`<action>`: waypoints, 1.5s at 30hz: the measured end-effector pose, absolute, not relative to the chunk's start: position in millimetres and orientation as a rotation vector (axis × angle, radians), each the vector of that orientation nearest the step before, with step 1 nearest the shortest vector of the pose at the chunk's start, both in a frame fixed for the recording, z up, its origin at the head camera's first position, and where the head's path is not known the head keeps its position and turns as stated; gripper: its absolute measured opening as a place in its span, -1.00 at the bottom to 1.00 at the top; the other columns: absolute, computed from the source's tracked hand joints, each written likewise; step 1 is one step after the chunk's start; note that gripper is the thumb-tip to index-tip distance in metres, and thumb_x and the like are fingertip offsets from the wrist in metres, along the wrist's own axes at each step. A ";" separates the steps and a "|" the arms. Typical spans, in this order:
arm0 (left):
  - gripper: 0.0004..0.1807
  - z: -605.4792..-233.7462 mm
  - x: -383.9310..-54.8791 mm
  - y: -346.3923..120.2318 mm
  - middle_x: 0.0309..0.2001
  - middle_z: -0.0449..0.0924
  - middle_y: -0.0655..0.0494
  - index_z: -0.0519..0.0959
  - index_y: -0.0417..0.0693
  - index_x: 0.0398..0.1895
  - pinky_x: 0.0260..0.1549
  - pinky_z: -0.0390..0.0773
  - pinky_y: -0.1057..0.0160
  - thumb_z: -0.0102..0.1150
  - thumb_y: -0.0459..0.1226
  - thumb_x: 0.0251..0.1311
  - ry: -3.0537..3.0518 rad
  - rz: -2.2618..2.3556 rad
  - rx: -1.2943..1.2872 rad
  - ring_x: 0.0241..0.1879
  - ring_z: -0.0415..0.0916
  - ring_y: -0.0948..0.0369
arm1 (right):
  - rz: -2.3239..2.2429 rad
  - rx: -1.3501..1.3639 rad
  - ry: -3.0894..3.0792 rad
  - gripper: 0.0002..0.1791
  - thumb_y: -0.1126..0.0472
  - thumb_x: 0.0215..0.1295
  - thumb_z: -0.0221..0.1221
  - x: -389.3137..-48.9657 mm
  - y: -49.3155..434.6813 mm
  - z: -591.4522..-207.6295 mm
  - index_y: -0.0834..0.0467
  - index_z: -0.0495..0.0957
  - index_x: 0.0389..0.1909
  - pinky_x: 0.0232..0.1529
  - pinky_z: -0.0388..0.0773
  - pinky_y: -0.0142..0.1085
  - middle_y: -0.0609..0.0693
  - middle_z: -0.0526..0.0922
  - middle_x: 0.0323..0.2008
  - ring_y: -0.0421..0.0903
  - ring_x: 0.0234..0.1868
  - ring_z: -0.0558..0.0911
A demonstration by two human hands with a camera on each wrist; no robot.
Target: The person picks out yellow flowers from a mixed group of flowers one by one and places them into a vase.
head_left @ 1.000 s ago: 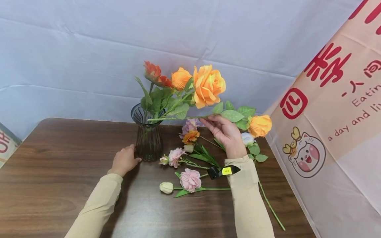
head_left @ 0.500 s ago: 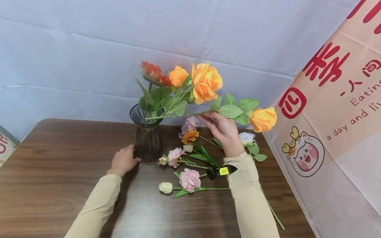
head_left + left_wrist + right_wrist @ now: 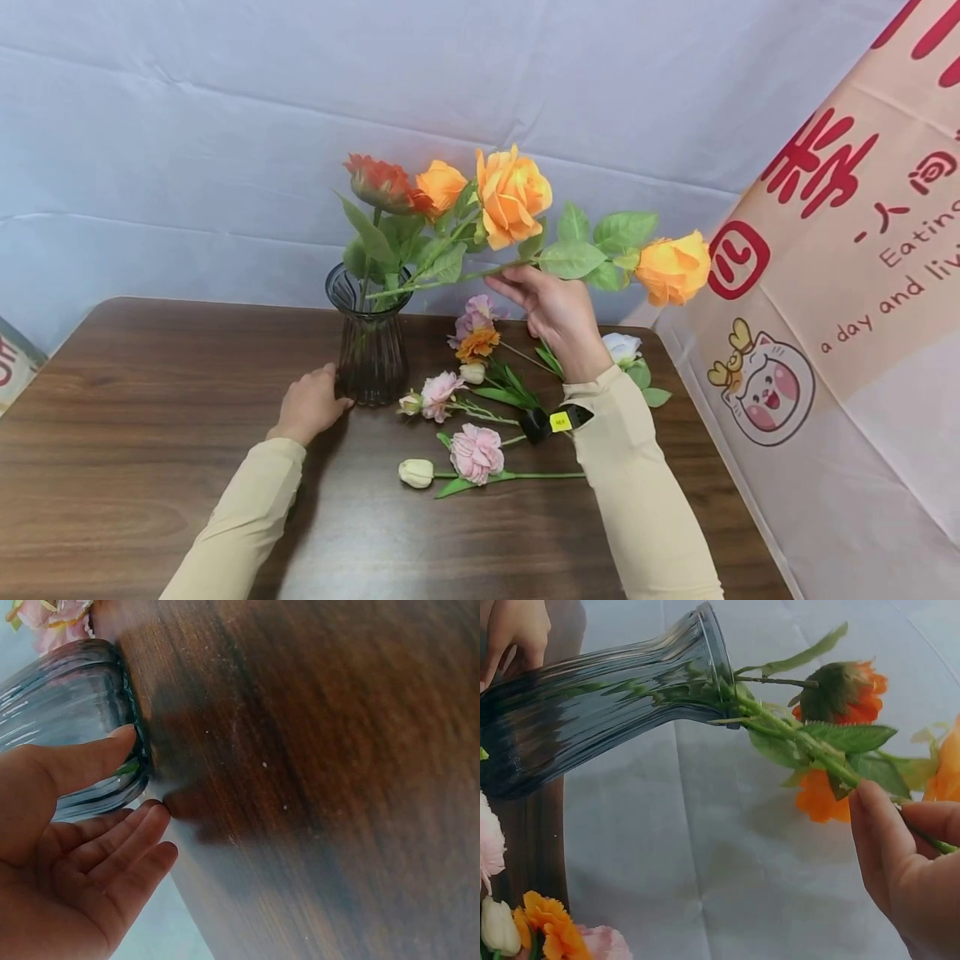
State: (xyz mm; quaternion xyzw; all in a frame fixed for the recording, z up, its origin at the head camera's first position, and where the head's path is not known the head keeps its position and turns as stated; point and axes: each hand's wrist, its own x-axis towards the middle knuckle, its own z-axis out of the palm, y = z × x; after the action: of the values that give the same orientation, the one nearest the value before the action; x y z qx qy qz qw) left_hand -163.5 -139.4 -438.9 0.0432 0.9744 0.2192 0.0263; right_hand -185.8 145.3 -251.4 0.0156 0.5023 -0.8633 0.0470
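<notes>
In the head view, a ribbed dark glass vase [image 3: 372,354] stands near the table's back edge. It holds a red flower [image 3: 381,183] and orange roses [image 3: 513,197]. My left hand [image 3: 309,404] grips the vase low down; the left wrist view shows the thumb [image 3: 97,757] across the glass and the fingers at its other side. My right hand [image 3: 561,315] pinches the stem of another orange rose [image 3: 672,268], held almost level. Its bloom points right, and the cut end overlaps the vase's mouth. In the right wrist view, thumb and fingers [image 3: 881,832] close on that green stem.
On the wooden table [image 3: 150,433], right of the vase, lie pink flowers [image 3: 477,454], a white tulip [image 3: 416,473], a small orange flower [image 3: 477,343], a purple flower [image 3: 475,317] and a white rose [image 3: 621,347]. Pale cloth [image 3: 262,167] hangs behind; a printed banner [image 3: 847,317] hangs right.
My right hand has risen with the orange rose, whose bloom has swung up and to the right. Its stem end stays by the vase's mouth. My left hand stays at the vase.
</notes>
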 end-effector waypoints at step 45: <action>-0.37 -439.6 -165.3 -139.0 -0.06 0.44 -0.45 0.30 -0.53 0.08 -0.20 0.45 -0.15 0.25 -0.25 0.06 2.993 0.662 0.105 -0.17 0.45 -0.28 | -2.196 -0.076 2.039 -0.76 0.55 0.17 0.04 -193.1 92.2 -239.6 0.46 0.42 -0.10 -0.16 0.56 -0.16 0.43 0.54 -0.25 0.02 -0.40 0.67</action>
State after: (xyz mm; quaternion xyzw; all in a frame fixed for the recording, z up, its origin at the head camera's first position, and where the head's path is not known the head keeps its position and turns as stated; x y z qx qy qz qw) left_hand -165.3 -139.0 -439.6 0.0341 0.9752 0.2156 0.0373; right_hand -193.1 92.2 -239.6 -0.0253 0.6784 -0.7308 0.0718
